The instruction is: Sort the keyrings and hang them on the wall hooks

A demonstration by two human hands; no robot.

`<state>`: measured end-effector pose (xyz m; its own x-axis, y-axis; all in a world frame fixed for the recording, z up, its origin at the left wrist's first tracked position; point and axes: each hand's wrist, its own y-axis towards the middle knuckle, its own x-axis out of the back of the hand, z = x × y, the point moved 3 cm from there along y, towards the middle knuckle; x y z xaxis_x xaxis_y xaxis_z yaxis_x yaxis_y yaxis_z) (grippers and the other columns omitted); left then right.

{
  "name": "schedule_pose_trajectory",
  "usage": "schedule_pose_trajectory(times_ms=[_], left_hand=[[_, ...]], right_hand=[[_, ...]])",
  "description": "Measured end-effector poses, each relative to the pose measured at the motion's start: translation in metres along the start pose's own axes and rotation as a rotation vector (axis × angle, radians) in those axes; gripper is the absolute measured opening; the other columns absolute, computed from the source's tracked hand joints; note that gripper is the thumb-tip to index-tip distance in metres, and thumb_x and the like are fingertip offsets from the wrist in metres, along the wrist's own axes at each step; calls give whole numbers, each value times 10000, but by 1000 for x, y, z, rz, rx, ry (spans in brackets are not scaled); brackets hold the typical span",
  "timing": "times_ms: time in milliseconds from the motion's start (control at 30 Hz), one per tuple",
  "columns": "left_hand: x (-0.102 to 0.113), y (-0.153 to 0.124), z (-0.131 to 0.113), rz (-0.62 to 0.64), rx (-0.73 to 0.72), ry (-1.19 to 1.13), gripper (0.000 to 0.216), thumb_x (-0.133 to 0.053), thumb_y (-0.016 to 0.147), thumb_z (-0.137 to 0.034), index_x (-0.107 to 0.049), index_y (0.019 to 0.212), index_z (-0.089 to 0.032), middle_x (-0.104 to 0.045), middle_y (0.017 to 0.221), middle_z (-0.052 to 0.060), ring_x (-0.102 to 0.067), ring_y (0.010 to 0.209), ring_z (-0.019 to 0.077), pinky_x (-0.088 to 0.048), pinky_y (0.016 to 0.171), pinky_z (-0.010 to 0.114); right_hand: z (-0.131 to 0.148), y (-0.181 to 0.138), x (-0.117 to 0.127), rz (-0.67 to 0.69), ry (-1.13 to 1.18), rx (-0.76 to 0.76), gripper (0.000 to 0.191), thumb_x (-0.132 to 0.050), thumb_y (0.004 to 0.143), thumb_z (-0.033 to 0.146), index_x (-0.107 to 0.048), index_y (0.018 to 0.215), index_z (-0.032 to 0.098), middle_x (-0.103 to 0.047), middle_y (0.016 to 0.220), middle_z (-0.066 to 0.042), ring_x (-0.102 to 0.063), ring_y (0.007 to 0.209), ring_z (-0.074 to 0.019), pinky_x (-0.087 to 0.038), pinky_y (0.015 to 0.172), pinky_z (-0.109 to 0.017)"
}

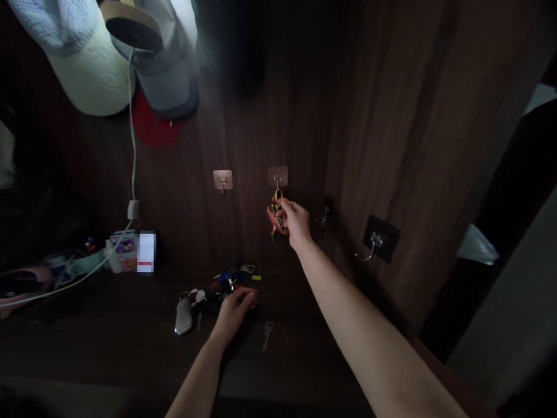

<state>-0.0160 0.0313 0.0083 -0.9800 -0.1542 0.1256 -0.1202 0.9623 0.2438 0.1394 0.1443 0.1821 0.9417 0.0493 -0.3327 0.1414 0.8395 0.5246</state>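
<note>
My right hand [296, 220] is closed on a bunch of colourful cords [273, 213], orange, yellow, red and green. Its top loop is at the small metal hook [277, 180] on the back panel; whether it hangs on the hook or only touches it, I cannot tell. Low on the shelf, my left hand [237, 303] has its fingers curled together beside a heap of keys [230, 280]; anything in them is hidden. Left of it lies a silvery oval fob [183, 316] with keys on a ring. A single key [267, 335] with a thin red cord lies to its right.
Another hook [223, 181] is on the back panel, and a larger hook [375, 239] sticks out from the right side wall. Caps [163, 81] hang at upper left beside a white cable [132, 139]. Small boxes [125, 249] and a bottle stand at left.
</note>
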Motion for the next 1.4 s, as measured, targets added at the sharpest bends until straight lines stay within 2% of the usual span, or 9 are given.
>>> schedule_pose_trajectory(times_ms=[267, 467, 633, 733, 900, 1067, 1400], left_hand=[[0, 0, 3, -6, -17, 21, 366, -586, 697, -494, -664, 819, -158, -633, 715, 36, -571, 677, 157, -439, 658, 258], [-1, -1, 1, -1, -7, 33, 362, -584, 694, -500, -662, 805, -164, -632, 701, 35, -571, 656, 155, -440, 645, 254], [-1, 0, -2, 4, -11, 57, 348, -576, 702, -489, -661, 798, -165, -629, 691, 32, -567, 643, 155, -435, 636, 255], [-2, -1, -3, 10, -18, 57, 334, -574, 705, -479, -662, 789, -168, -625, 684, 28, -567, 639, 155, -433, 640, 262], [-2, -1, -2, 20, -18, 36, 327, -573, 709, -473, -657, 783, -166, -625, 690, 25, -565, 643, 152, -433, 638, 256], [-2, -1, -2, 26, -32, 69, 328, -546, 735, -464, -645, 786, -156, -615, 690, 25, -556, 639, 143, -432, 636, 245], [-2, 0, -2, 34, -37, 128, 347, -525, 740, -474, -645, 795, -153, -620, 694, 26, -560, 646, 144, -436, 641, 249]], right_hand=[[16, 48, -16, -65, -65, 53, 235, -557, 736, 381, -617, 772, 157, -529, 445, 52, -343, 317, -33, -221, 332, -159], [9, 57, -19, -118, -65, 11, 239, -557, 731, 379, -626, 777, 155, -514, 428, 59, -334, 308, -43, -208, 328, -173], [14, 64, -23, -30, 35, 98, 302, -564, 713, 417, -637, 873, 172, -511, 460, 69, -302, 333, -37, -192, 345, -174], [13, 67, -21, -47, 19, 122, 355, -563, 701, 463, -637, 886, 168, -511, 460, 63, -305, 338, -42, -192, 354, -182], [-4, 63, -10, -158, -131, 131, 321, -546, 695, 446, -632, 784, 149, -467, 405, 70, -311, 332, -53, -223, 362, -187], [-17, 61, -6, -231, -293, 182, 239, -504, 714, 379, -573, 640, 162, -485, 433, 57, -399, 378, -73, -300, 411, -189], [-4, 66, -4, -317, -705, 162, 275, -480, 750, 399, -610, 650, 179, -638, 608, -40, -555, 561, -150, -347, 507, -227]])
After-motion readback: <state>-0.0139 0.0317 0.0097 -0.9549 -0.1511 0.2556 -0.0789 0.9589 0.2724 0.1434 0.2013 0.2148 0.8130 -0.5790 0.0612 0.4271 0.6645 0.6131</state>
